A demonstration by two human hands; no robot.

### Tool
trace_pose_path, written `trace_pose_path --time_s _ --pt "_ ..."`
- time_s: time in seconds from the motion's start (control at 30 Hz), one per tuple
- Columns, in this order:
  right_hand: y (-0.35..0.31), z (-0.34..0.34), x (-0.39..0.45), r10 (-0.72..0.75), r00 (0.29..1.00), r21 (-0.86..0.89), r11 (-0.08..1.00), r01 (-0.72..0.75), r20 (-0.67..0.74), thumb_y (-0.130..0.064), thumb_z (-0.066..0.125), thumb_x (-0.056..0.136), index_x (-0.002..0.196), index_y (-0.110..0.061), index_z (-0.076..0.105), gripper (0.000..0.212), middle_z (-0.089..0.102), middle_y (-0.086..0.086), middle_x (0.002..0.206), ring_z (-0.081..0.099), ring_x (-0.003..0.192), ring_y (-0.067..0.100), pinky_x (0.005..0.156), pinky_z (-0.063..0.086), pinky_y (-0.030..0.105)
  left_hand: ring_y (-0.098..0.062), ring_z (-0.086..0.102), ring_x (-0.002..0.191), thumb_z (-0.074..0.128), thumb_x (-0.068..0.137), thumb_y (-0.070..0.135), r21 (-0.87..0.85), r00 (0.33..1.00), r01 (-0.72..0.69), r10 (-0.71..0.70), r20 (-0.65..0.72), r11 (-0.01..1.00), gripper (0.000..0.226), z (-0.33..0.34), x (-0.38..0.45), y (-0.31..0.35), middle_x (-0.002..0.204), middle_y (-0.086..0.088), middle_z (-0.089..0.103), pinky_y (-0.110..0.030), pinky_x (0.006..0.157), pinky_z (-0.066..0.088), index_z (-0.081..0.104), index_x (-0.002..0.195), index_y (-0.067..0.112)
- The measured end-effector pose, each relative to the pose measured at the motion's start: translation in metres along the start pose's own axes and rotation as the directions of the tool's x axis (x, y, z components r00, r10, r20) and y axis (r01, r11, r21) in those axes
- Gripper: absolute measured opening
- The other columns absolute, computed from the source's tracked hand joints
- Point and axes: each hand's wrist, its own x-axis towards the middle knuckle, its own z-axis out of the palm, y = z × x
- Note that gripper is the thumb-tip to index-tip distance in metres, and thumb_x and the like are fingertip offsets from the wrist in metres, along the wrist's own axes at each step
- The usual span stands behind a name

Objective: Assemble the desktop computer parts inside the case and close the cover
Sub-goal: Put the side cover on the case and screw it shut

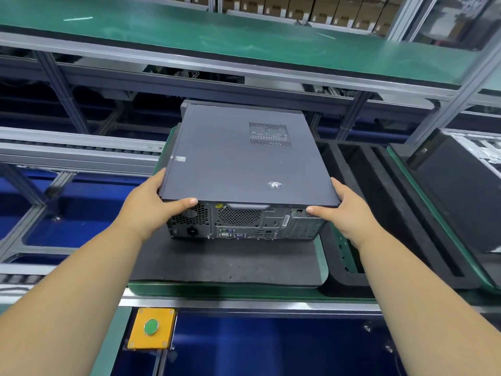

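Observation:
A dark grey desktop computer case (244,226) lies flat on a black foam mat (222,264), its rear panel with fan grilles and ports facing me. Its grey cover (238,158), with a perforated vent near the far right, lies over the top. My left hand (154,204) grips the cover's near left corner, thumb along the rear edge and fingers down the left side. My right hand (344,207) grips the near right corner the same way. Small clear-wrapped bits (275,185) lie on the cover near its front edge.
The mat sits on a green pallet (222,290) on a conveyor line. A black foam tray (387,218) lies to the right, another computer case (466,185) beyond it. A yellow box with a green button (151,327) sits below. A green shelf (244,36) runs overhead.

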Motion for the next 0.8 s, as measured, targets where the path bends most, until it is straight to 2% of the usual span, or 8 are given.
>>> trace_pose_path --time_s 0.1,0.2,0.4,0.53,0.63,0.67,0.7,0.8 --pt "0.005 0.007 -0.005 -0.069 0.997 0.041 0.997 0.071 -0.040 -0.041 0.085 0.068 0.125 -0.058 0.049 0.069 0.062 -0.037 0.112 0.055 0.104 -0.017 0.085 0.041 0.013 -0.005 0.054 0.113 0.081 0.068 0.052 -0.042 0.996 -0.028 0.025 -0.083 0.999 0.087 0.010 -0.005 -0.006 0.124 0.024 0.057 -0.021 0.094 0.040 0.039 0.144 0.043" --pt "0.007 0.009 -0.003 -0.096 0.993 0.049 0.994 0.099 -0.065 -0.036 0.085 0.071 0.126 -0.047 0.054 0.064 0.066 -0.030 0.113 0.058 0.105 -0.011 0.082 0.041 0.011 0.000 0.054 0.106 0.080 0.070 0.052 0.000 0.989 -0.050 0.049 -0.136 0.999 0.079 0.011 -0.006 -0.006 0.110 0.033 0.056 -0.011 0.084 0.036 0.043 0.140 0.043" --pt "0.011 0.011 -0.005 -0.118 0.987 0.066 0.990 0.125 -0.107 -0.036 0.085 0.071 0.128 -0.040 0.059 0.064 0.069 -0.026 0.109 0.060 0.104 -0.006 0.081 0.043 0.010 -0.002 0.059 0.102 0.080 0.069 0.052 0.053 0.990 -0.062 0.068 -0.127 0.997 0.072 0.005 -0.003 -0.005 0.099 0.041 0.057 -0.013 0.082 0.039 0.050 0.134 0.045" --pt "0.014 0.013 -0.006 -0.120 0.984 0.061 0.990 0.129 -0.128 -0.045 0.085 0.069 0.133 -0.046 0.053 0.072 0.065 -0.034 0.109 0.059 0.101 -0.013 0.083 0.044 0.010 -0.005 0.053 0.106 0.073 0.076 0.055 0.085 0.983 -0.063 0.076 -0.166 0.994 0.073 0.013 -0.012 -0.003 0.116 0.026 0.055 -0.024 0.089 0.040 0.039 0.139 0.044" --pt "0.019 0.010 -0.008 -0.125 0.984 0.040 0.991 0.131 -0.124 -0.047 0.084 0.072 0.149 -0.050 0.025 0.097 0.054 -0.041 0.121 0.054 0.097 -0.021 0.086 0.040 0.008 -0.011 0.046 0.123 0.069 0.083 0.051 0.144 0.980 -0.041 0.068 -0.188 0.989 0.082 0.024 -0.021 -0.004 0.140 0.015 0.046 -0.029 0.100 0.039 0.022 0.149 0.040" --pt "0.023 0.008 -0.008 -0.141 0.985 0.027 0.989 0.144 -0.105 -0.044 0.083 0.075 0.151 -0.050 0.022 0.097 0.052 -0.036 0.127 0.055 0.103 -0.017 0.092 0.042 0.012 -0.015 0.044 0.129 0.070 0.083 0.050 0.171 0.983 -0.037 0.067 -0.174 0.985 0.084 0.025 -0.023 -0.005 0.146 0.009 0.042 -0.033 0.105 0.038 0.021 0.151 0.038" --pt "0.027 0.006 -0.008 -0.163 0.983 0.010 0.986 0.164 -0.083 -0.040 0.081 0.079 0.151 -0.048 0.027 0.090 0.053 -0.030 0.131 0.055 0.111 -0.011 0.100 0.045 0.020 -0.018 0.044 0.132 0.071 0.083 0.048 0.193 0.985 -0.036 0.068 -0.161 0.981 0.085 0.024 -0.025 -0.006 0.149 0.004 0.041 -0.036 0.108 0.038 0.022 0.152 0.037" --pt "0.033 0.001 -0.009 -0.251 0.963 -0.115 0.964 0.240 -0.095 -0.030 0.072 0.090 0.146 -0.035 0.046 0.063 0.056 -0.011 0.138 0.055 0.125 0.011 0.110 0.042 0.033 -0.024 0.054 0.115 0.066 0.087 0.047 0.317 0.976 -0.050 0.114 -0.185 0.947 0.071 0.017 -0.031 -0.005 0.138 -0.002 0.051 -0.038 0.096 0.045 0.032 0.149 0.038"
